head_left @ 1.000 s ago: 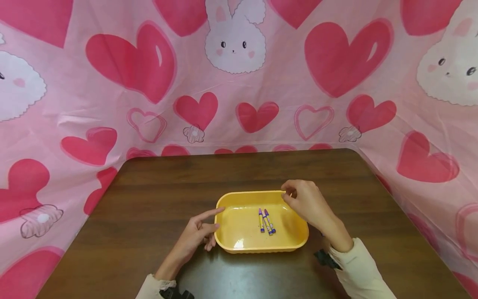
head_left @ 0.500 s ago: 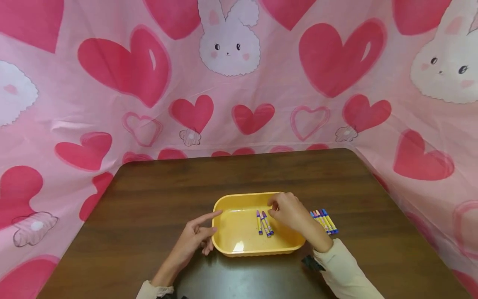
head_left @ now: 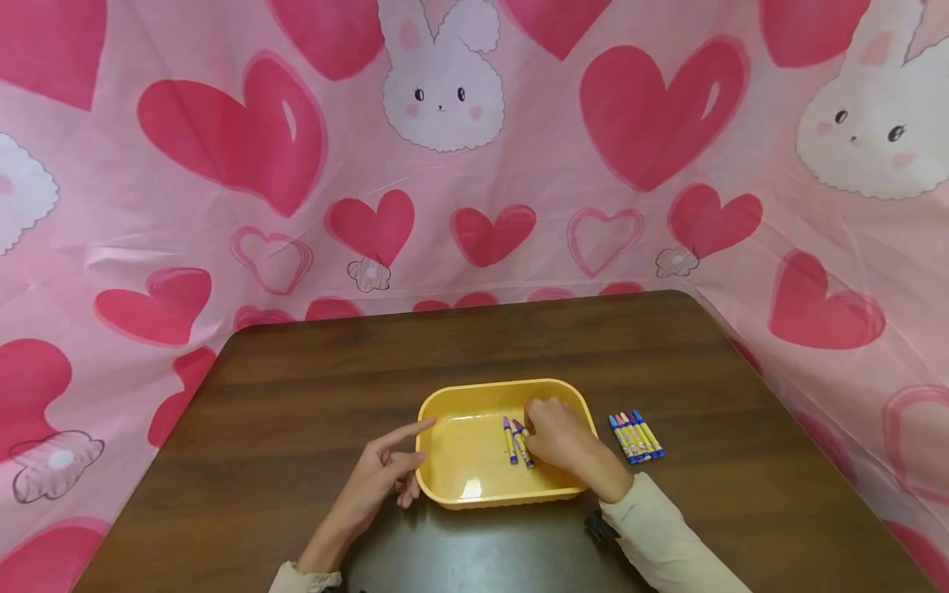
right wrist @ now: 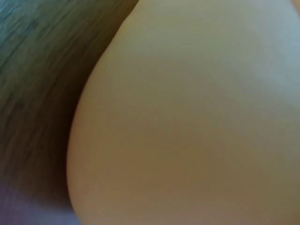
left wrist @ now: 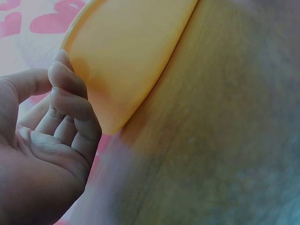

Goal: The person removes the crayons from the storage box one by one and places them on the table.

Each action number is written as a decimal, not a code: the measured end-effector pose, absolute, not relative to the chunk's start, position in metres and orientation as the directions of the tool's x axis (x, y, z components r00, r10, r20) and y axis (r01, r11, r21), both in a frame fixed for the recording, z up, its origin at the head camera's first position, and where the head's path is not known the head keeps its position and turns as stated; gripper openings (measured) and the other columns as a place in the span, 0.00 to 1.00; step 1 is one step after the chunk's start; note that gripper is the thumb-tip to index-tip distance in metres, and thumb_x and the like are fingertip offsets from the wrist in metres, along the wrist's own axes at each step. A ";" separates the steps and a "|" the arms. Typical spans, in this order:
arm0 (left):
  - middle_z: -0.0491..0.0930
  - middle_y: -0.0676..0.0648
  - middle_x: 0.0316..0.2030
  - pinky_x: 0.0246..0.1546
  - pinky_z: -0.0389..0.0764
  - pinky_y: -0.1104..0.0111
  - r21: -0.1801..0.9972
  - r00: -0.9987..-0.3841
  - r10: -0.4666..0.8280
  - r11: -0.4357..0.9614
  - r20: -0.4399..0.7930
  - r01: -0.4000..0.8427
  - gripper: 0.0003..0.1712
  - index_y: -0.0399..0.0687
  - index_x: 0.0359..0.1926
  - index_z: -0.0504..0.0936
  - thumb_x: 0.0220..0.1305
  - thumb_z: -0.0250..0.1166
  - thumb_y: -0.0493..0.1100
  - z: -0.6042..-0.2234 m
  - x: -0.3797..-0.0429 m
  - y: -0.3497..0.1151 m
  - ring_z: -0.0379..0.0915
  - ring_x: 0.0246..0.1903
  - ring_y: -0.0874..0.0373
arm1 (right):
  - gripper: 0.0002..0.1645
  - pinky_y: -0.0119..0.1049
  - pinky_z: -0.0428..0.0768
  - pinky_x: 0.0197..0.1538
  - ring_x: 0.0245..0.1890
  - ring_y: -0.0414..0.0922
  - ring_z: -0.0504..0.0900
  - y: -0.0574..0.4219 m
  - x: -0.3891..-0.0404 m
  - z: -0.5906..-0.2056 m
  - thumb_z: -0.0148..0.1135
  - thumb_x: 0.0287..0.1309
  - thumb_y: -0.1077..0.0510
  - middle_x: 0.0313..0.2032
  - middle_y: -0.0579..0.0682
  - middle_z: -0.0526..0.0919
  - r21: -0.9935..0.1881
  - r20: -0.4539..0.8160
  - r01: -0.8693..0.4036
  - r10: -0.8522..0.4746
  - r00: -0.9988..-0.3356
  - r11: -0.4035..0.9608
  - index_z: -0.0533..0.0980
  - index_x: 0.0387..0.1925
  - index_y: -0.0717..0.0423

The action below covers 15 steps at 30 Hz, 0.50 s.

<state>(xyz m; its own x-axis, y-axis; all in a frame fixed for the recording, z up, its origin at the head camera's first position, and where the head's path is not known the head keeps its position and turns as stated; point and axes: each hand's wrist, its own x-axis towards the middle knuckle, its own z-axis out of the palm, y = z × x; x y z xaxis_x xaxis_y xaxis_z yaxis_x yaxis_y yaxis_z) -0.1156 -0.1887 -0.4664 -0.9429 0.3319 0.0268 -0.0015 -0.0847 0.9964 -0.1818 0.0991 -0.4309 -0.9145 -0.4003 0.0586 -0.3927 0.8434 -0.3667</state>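
Inside the yellow tray (head_left: 474, 498), my right hand (head_left: 559, 436) reaches down with curled fingers. It pinches the rightmost of three purple-tipped crayons, whose tip (head_left: 520, 427) shows beside the fingers; the fingertips themselves are hidden. The left crayon (head_left: 511, 441) and the middle crayon (head_left: 523, 451) lie close together on the tray floor. At the tray's left end, my left hand (head_left: 381, 469) holds the rim, index finger over the edge and the other fingers curled below. The left wrist view shows these fingers against the tray wall (left wrist: 126, 56). Only blurred skin and table fill the right wrist view.
Several crayons (head_left: 636, 436) with yellow wrappers lie side by side on the table, right of the tray. The dark wooden table (head_left: 334, 371) has rounded far corners. Pink cloth (head_left: 437, 181) with hearts and rabbits hangs around it.
My right hand has moved left and down from the tray's right rim to the crayons inside. The row of crayons on the right has come into view. My left hand keeps its place.
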 end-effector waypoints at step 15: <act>0.78 0.50 0.15 0.15 0.73 0.74 0.997 -0.943 0.332 -0.072 0.003 -0.022 0.32 0.33 0.71 0.63 0.72 0.60 0.38 -0.466 -0.115 -0.189 0.71 0.13 0.62 | 0.22 0.31 0.53 0.20 0.15 0.38 0.57 0.105 -0.181 -0.414 0.68 0.45 0.66 0.13 0.40 0.56 -0.411 0.116 -0.401 -0.389 -0.914 0.819 0.65 0.10 0.50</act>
<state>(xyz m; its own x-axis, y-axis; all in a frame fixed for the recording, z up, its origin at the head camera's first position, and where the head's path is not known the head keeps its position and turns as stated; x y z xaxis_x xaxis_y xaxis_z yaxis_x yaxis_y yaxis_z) -0.1153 -0.1895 -0.4663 -0.9431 0.3325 0.0033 -0.0220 -0.0723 0.9971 -0.1815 0.1054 -0.4137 -0.9136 -0.3895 0.1165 -0.4013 0.8186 -0.4109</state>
